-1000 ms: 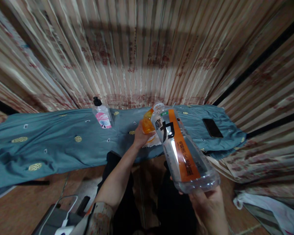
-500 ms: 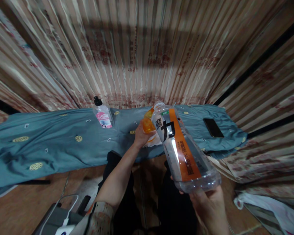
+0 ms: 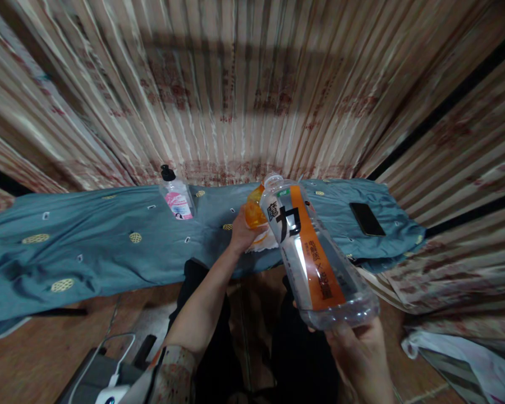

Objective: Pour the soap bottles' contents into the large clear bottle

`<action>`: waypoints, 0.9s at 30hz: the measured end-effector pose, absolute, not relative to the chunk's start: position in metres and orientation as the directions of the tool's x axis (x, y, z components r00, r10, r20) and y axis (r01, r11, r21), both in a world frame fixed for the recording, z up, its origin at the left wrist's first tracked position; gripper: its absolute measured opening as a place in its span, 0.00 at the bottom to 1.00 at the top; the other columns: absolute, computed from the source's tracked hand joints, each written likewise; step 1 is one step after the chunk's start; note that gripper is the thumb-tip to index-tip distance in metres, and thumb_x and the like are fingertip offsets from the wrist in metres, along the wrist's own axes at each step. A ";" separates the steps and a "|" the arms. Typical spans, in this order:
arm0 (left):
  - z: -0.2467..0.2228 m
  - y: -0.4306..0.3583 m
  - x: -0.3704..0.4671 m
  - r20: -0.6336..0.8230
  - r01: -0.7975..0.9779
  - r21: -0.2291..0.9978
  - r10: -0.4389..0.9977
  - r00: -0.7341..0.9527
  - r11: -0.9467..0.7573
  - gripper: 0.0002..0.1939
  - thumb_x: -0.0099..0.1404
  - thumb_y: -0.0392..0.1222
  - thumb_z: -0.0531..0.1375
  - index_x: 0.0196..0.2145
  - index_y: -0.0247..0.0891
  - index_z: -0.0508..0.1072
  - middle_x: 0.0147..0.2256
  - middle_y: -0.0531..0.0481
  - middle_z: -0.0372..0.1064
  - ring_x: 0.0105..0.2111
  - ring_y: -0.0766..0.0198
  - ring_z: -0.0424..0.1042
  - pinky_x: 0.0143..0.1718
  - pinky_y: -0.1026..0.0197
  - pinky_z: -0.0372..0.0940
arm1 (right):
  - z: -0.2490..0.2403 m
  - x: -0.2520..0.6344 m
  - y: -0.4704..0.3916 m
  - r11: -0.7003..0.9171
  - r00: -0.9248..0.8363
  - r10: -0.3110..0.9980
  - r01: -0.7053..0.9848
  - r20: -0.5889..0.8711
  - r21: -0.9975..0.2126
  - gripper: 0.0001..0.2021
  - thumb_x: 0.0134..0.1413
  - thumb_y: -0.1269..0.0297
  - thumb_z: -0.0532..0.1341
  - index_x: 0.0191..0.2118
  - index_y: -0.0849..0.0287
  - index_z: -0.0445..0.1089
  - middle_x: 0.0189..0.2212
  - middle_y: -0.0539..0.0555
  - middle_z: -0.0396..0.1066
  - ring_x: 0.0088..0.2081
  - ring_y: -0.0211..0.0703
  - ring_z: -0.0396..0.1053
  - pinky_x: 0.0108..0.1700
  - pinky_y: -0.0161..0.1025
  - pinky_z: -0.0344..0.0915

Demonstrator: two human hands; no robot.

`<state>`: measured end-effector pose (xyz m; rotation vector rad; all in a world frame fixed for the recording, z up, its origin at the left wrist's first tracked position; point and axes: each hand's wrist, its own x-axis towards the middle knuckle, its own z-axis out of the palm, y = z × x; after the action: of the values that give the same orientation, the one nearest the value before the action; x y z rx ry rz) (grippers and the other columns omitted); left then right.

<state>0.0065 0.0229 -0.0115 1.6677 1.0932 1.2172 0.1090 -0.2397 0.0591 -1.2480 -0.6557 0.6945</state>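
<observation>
Clear, glossy, tapered plastic bottle [image 3: 315, 252] in right hand [image 3: 357, 353]

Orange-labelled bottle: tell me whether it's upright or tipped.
The bottle is tipped: the right hand holds its base, and its neck slants forward and left.

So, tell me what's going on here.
A person holds two things. The right hand grips a large clear bottle near its base, slanted with its neck pointing away from the person. The left hand holds an orange see-through object, which appears beside the bottle's neck; whether they touch is unclear. Beyond the hands, a black-topped pump bottle stands to the left and a dark phone lies to the right, both on a teal patterned cloth.
</observation>
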 end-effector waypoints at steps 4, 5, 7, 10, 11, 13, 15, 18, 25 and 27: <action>-0.011 0.023 0.006 0.296 0.177 0.929 0.939 0.175 -0.325 0.32 0.46 0.40 0.76 0.47 0.41 0.70 0.43 0.50 0.79 0.43 0.55 0.79 0.49 0.51 0.74 | 0.060 0.108 -0.240 0.160 0.617 0.785 -0.119 0.054 -0.980 0.41 0.46 0.51 0.77 0.66 0.50 0.66 0.58 0.60 0.77 0.53 0.63 0.79 0.45 0.51 0.81; -0.011 0.023 0.006 0.296 0.170 0.930 0.939 0.178 -0.325 0.32 0.46 0.40 0.76 0.48 0.42 0.70 0.43 0.51 0.79 0.42 0.55 0.79 0.48 0.52 0.74 | 0.060 0.108 -0.240 0.160 0.614 0.787 -0.123 0.052 -0.979 0.41 0.46 0.51 0.77 0.66 0.50 0.66 0.58 0.60 0.77 0.53 0.63 0.79 0.45 0.51 0.80; -0.011 0.023 0.006 0.293 0.162 0.933 0.939 0.181 -0.322 0.32 0.46 0.40 0.76 0.48 0.41 0.70 0.43 0.51 0.79 0.42 0.56 0.79 0.48 0.53 0.74 | 0.059 0.108 -0.240 0.167 0.622 0.782 -0.132 0.050 -0.977 0.41 0.46 0.51 0.77 0.66 0.50 0.66 0.58 0.61 0.77 0.54 0.63 0.78 0.46 0.51 0.80; -0.011 0.023 0.005 0.290 0.177 0.930 0.939 0.184 -0.322 0.32 0.46 0.41 0.75 0.47 0.41 0.70 0.43 0.50 0.78 0.43 0.56 0.79 0.48 0.52 0.74 | 0.057 0.109 -0.241 0.169 0.636 0.771 -0.150 0.035 -0.974 0.41 0.44 0.52 0.78 0.64 0.50 0.68 0.59 0.61 0.76 0.54 0.63 0.78 0.46 0.52 0.80; -0.011 0.023 0.005 0.292 0.182 0.928 0.939 0.184 -0.325 0.31 0.46 0.41 0.75 0.48 0.41 0.70 0.43 0.50 0.78 0.43 0.55 0.79 0.49 0.52 0.73 | 0.057 0.109 -0.241 0.165 0.636 0.771 -0.157 0.028 -0.974 0.41 0.43 0.52 0.78 0.64 0.49 0.68 0.59 0.61 0.76 0.54 0.63 0.78 0.46 0.52 0.80; -0.011 0.023 0.004 0.297 0.192 0.924 0.936 0.187 -0.331 0.32 0.47 0.41 0.75 0.48 0.41 0.70 0.44 0.49 0.78 0.44 0.54 0.79 0.50 0.51 0.73 | 0.056 0.109 -0.241 0.158 0.636 0.771 -0.161 0.020 -0.974 0.42 0.42 0.52 0.78 0.64 0.49 0.67 0.59 0.61 0.76 0.54 0.63 0.78 0.46 0.51 0.79; -0.010 0.023 0.004 0.302 0.201 0.919 0.933 0.193 -0.339 0.32 0.46 0.41 0.75 0.48 0.41 0.70 0.44 0.49 0.78 0.45 0.54 0.79 0.51 0.50 0.73 | 0.056 0.109 -0.241 0.160 0.644 0.765 -0.160 0.020 -0.974 0.42 0.42 0.52 0.79 0.64 0.50 0.68 0.57 0.61 0.77 0.52 0.63 0.79 0.46 0.52 0.79; -0.009 0.023 0.003 0.310 0.205 0.915 0.930 0.196 -0.348 0.31 0.46 0.40 0.75 0.47 0.41 0.70 0.44 0.49 0.78 0.45 0.54 0.79 0.51 0.51 0.73 | 0.057 0.108 -0.240 0.173 0.655 0.756 -0.159 0.027 -0.972 0.41 0.41 0.52 0.79 0.63 0.51 0.69 0.53 0.61 0.80 0.50 0.63 0.80 0.46 0.54 0.78; -0.010 0.024 0.004 0.298 0.205 0.920 0.935 0.191 -0.334 0.30 0.47 0.40 0.74 0.47 0.40 0.70 0.44 0.48 0.78 0.44 0.54 0.79 0.51 0.50 0.72 | 0.050 0.115 -0.240 0.198 0.636 0.769 -0.139 0.066 -0.970 0.41 0.40 0.52 0.80 0.62 0.49 0.70 0.53 0.60 0.80 0.52 0.64 0.79 0.49 0.56 0.77; -0.010 0.024 0.004 0.301 0.186 0.924 0.935 0.189 -0.335 0.30 0.46 0.39 0.74 0.47 0.40 0.70 0.44 0.48 0.78 0.44 0.54 0.79 0.50 0.50 0.73 | 0.046 0.120 -0.241 0.198 0.611 0.789 -0.150 0.066 -0.969 0.41 0.39 0.55 0.80 0.62 0.48 0.70 0.55 0.60 0.79 0.53 0.64 0.79 0.49 0.55 0.77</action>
<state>0.0038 0.0236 -0.0102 1.6849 1.0717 1.2099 0.1195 -0.2407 0.0462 -1.1992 -0.6526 0.7266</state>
